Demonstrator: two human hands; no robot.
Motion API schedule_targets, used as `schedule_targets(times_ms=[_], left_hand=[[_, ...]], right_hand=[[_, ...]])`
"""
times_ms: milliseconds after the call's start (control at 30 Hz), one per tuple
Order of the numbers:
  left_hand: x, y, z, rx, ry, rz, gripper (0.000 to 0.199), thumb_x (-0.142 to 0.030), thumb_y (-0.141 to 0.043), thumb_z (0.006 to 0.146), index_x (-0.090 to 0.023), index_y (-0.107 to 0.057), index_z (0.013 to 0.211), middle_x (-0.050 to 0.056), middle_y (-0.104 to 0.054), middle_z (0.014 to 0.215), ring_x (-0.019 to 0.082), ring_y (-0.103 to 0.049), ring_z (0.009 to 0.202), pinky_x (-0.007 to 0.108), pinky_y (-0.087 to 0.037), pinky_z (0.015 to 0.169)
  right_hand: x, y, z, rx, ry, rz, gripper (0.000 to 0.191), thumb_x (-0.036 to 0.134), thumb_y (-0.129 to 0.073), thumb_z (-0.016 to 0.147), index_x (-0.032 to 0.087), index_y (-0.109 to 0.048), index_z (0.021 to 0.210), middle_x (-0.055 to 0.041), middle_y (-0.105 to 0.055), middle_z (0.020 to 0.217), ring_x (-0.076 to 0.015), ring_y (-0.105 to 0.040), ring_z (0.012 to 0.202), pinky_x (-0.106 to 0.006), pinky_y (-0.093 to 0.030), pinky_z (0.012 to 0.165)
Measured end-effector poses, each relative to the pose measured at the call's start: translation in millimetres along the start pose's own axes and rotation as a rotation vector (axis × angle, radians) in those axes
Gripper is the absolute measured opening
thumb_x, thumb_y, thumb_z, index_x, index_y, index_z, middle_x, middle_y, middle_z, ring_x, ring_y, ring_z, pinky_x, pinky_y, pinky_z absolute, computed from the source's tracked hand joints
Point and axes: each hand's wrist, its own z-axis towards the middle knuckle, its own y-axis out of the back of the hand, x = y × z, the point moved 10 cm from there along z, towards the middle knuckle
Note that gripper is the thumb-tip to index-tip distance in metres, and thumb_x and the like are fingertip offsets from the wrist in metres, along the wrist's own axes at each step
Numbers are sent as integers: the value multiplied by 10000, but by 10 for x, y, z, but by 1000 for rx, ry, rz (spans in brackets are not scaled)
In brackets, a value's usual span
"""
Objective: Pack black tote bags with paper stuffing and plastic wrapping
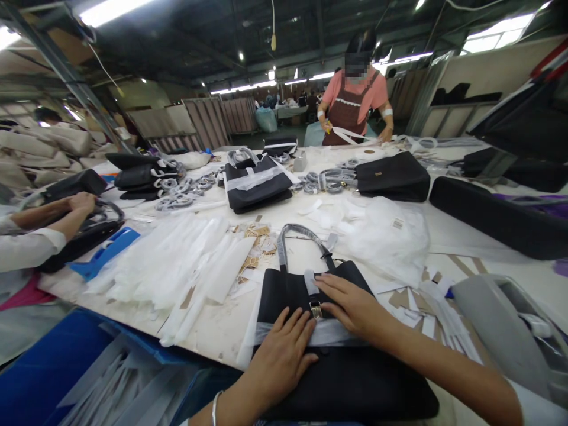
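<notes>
A black handbag [350,378] lies in front of me at the table's edge, its wrapped handle [306,229] standing up at the far end. White translucent film [335,332] crosses its front, and a short white strip [310,283] covers the strap above a metal clasp [315,309]. My left hand [284,355] lies on the film to the left of the clasp, fingers stretched out. To the right of the clasp rests my right hand [350,305], its fingers spread over the strap and strip. Neither hand grips anything.
Sheets of white film [164,260] lie to the left, near brown tags [261,239]. A clear plastic pile [386,231], paper scraps [421,302] and a grey tape dispenser [501,331] are at right. More black bags [393,174] stand behind. Two co-workers [355,106] work around the table.
</notes>
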Motion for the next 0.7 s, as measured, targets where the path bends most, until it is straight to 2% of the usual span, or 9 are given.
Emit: schedule_targets(times_ms=[100, 200, 300, 367, 467, 533, 600, 700], left_hand=[[-3, 50, 1, 21, 13, -80, 557, -455, -472, 976, -242, -368, 1480, 55, -468, 1494, 251, -418, 1387, 506, -312, 1181], [96, 237, 126, -12, 65, -217, 461, -410, -500, 972, -264, -474, 1409, 39, -556, 1418, 219, -514, 1308, 426, -412, 1126], [371, 469, 491, -107, 151, -343, 356, -299, -515, 964, -237, -572, 1309, 51, -635, 1316, 185, -587, 1210, 333, -474, 1052], [603, 490, 869, -117, 196, -371, 316, -246, -535, 938, -209, -623, 1239, 63, -676, 1237, 197, -624, 1139, 345, -483, 1028], [967, 246, 1483, -34, 286, -396, 332, -205, -562, 894, -176, -645, 1214, 84, -696, 1191, 216, -659, 1055, 378, -492, 996], [1102, 19, 1828, 23, 290, -418, 338, -189, -585, 860, -170, -662, 1189, 82, -711, 1152, 208, -681, 983, 367, -509, 958], [1157, -206, 2073, 77, 276, -451, 347, -202, -627, 822, -157, -674, 1164, 66, -741, 1032, 189, -700, 864, 324, -547, 853], [1149, -438, 2262, 125, 243, -501, 338, -216, -632, 820, -115, -676, 1139, 46, -740, 881, 159, -693, 756, 241, -545, 700]], right_hand=[[-165, -334, 153, 85, 5, -65, 521, 303, -576, 925, 139, -495, 1412, -177, -417, 1507, -316, -390, 1391, -509, -377, 1129], [-275, -637, 134, 151, -2, -92, 534, 346, -565, 931, 140, -485, 1417, -184, -368, 1534, -333, -371, 1399, -519, -371, 1123], [-263, -632, 103, 117, -18, -40, 527, 327, -577, 922, 153, -484, 1411, -178, -411, 1510, -327, -394, 1384, -527, -356, 1127], [-222, -508, 125, 87, -19, 38, 466, 278, -591, 905, 167, -537, 1355, -159, -514, 1429, -304, -478, 1316, -494, -397, 1102], [-279, -208, 214, -7, -38, 144, 298, 201, -546, 915, 184, -639, 1197, -117, -649, 1244, -246, -593, 1161, -392, -469, 1029], [-462, 1, 274, -96, -86, 159, 262, 183, -500, 933, 197, -661, 1139, -99, -679, 1168, -227, -619, 1096, -364, -491, 986], [-732, 138, 316, -151, -158, 128, 265, 184, -474, 942, 204, -658, 1132, -93, -686, 1135, -226, -627, 1069, -369, -500, 963], [-1160, 168, 340, -151, -284, 40, 289, 209, -485, 937, 175, -627, 1187, -121, -673, 1168, -247, -622, 1098, -391, -498, 961]])
